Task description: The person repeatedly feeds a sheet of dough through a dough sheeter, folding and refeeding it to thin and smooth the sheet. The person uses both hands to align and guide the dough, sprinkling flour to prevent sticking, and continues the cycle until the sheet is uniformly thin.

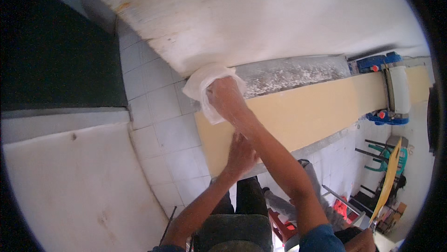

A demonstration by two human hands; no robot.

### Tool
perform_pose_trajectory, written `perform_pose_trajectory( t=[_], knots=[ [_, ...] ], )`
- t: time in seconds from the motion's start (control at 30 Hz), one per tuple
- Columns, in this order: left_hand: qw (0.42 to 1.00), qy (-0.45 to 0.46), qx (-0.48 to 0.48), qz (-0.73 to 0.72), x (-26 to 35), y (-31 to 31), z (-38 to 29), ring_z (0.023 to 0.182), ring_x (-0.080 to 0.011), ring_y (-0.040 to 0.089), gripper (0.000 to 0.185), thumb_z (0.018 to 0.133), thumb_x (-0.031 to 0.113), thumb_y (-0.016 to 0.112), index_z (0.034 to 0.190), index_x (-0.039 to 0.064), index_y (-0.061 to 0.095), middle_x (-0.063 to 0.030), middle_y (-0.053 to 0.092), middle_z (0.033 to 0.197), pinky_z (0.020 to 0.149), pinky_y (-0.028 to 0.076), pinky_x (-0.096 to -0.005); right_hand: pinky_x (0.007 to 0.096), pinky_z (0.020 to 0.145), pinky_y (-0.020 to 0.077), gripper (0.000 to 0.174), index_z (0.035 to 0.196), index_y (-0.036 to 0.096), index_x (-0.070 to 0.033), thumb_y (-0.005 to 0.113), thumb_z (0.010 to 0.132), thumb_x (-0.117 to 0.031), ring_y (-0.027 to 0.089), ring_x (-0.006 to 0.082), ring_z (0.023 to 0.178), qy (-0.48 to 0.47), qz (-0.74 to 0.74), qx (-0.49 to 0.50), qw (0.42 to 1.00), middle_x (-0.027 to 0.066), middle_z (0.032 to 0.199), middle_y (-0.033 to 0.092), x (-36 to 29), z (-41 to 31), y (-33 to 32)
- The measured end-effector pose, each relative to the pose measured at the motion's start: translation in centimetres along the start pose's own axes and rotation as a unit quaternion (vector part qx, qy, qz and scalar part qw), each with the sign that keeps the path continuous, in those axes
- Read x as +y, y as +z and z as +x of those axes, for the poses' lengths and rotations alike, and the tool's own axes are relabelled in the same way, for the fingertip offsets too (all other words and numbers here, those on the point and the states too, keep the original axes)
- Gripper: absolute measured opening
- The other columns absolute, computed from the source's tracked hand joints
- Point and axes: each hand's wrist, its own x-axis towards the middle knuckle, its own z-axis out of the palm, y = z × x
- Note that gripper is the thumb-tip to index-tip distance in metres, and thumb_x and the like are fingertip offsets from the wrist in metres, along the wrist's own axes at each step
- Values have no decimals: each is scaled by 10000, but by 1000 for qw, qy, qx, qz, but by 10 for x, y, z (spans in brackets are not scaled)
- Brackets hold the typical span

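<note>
My right hand [223,89] reaches into the mouth of a white bag [195,86], which looks like thin plastic or cloth. Its fingers are hidden inside, so what they hold does not show. Pale powder marks the wrist. Below my right forearm, my left hand [242,156] hangs over the near edge of a long, flat, pale yellow sheet [297,116]. Its fingers are bent and partly hidden; whether they grip anything is unclear. The bag rests at the left end of the sheet, against the wall.
White powder or flakes [297,77] cover a grey strip behind the sheet. A blue machine with a white cover [399,89] straddles the sheet at right. Another person's hand [363,241] appears lower right, near a yellow board [386,182] and green chair [401,159]. White tiles [178,130] lie left.
</note>
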Motion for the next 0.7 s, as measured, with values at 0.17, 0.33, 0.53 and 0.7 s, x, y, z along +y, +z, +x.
perform_pose_trajectory(
  t=[0.17, 0.33, 0.53, 0.7],
  knots=[
    [970, -206, -33, 127, -48, -28, 0, 1530, -429, 207, 782, 973, 423, 619, 1525, -64, 356, -276, 333, 1592, 1240, 103, -614, 283, 642, 500, 217, 934, 746, 32, 796, 857, -165, 616, 135, 670, 131, 148, 76, 977, 99, 798, 704, 29, -91, -90],
    [948, -204, 14, 246, -47, -44, -30, 1558, -426, 118, 810, 996, 510, 553, 1505, -98, 387, -290, 310, 1607, 1236, 28, -637, 481, 987, 454, 389, 1216, 670, -18, 728, 909, -249, 576, 357, 1214, 253, -180, 105, 945, 233, 1313, 600, 138, -163, -134],
    [920, -252, 46, 297, -37, -33, -32, 1565, -430, 85, 769, 1066, 481, 417, 1593, -44, 222, -218, 191, 1679, 1233, 76, -633, 593, 1231, 159, 755, 1518, 434, -49, 596, 949, -517, 202, 421, 1541, 115, -196, 0, 974, 260, 1649, 245, 144, -177, -63],
    [921, -252, 47, 292, -30, -34, -35, 1563, -441, 74, 750, 1075, 446, 406, 1607, -27, 169, -204, 145, 1693, 1231, 76, -637, 611, 1229, 135, 754, 1561, 398, -101, 549, 979, -556, 158, 420, 1556, 179, -207, 51, 960, 233, 1671, 211, 221, -190, -116]
  ],
)
